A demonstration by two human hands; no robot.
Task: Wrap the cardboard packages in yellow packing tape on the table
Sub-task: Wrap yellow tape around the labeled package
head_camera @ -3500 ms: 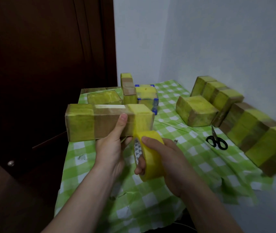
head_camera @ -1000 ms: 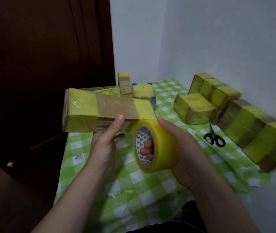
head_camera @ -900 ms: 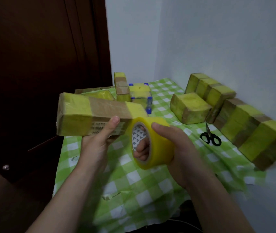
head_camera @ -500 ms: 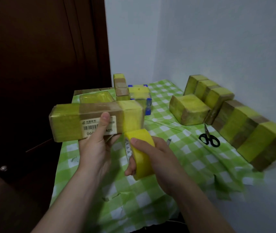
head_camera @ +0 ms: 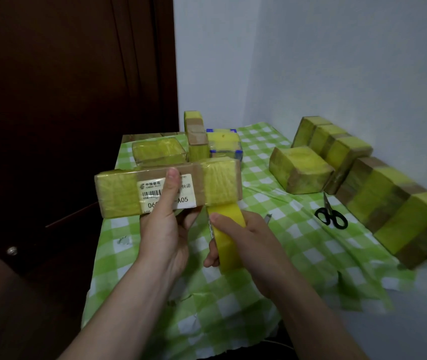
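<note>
A long cardboard package point(head_camera: 197, 186) is being held level in the air above the table point(head_camera: 298, 245), just left of the picture's centre. Yellow tape bands are circling both of its ends, with bare brown card between them, and a white shipping label point(head_camera: 152, 191) is facing the viewer. The left hand point(head_camera: 164, 229) is gripping the package from below, its thumb pressing up across the label. At the package's 5 o'clock, the right hand point(head_camera: 252, 241) is clasping a roll of yellow tape point(head_camera: 229, 242), fingers curled over its rim, the roll's top meeting the package's right band. A green-and-white checked cloth is covering the table. Black scissors point(head_camera: 330, 216) are lying at the roll's 3 o'clock. A group of taped boxes point(head_camera: 194, 137) is sitting at the package's 12 o'clock, and a row of taped packages point(head_camera: 402, 211) is lining the wall at 3 o'clock.
</note>
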